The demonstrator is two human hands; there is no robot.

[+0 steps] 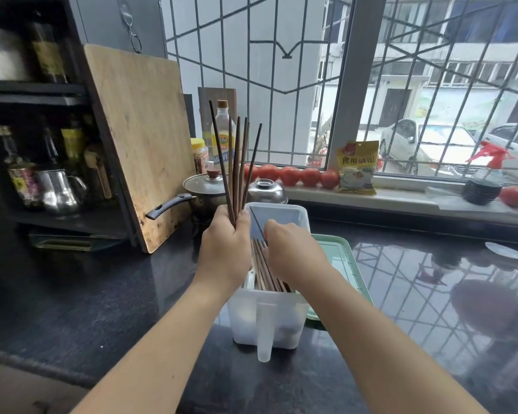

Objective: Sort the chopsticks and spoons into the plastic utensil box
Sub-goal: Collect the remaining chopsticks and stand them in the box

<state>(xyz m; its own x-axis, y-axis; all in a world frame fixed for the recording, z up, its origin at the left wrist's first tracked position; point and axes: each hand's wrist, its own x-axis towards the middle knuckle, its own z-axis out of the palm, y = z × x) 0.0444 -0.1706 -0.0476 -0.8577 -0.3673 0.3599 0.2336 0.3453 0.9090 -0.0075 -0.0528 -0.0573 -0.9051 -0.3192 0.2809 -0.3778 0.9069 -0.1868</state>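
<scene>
A translucent white plastic utensil box [266, 319] stands on the dark counter in front of me. Inside it lie several brown chopsticks [266, 268], pointing away from me. My left hand [226, 249] grips a bunch of several dark chopsticks [237, 162] that stick up and fan out above the box's left edge. My right hand [293, 252] is over the box with its fingers curled down onto the chopsticks inside; a single dark chopstick [256, 219] slants from its fingertips toward the box's far wall. No spoon is clearly visible.
A pale green tray or lid [346, 264] lies right of the box. Behind stand a lidded pot [205, 189] with a black handle, a steel lid [266, 191], a wooden cutting board [141, 138], bottles, and tomatoes [290, 176] on the sill. A white scoop [509, 252] lies far right.
</scene>
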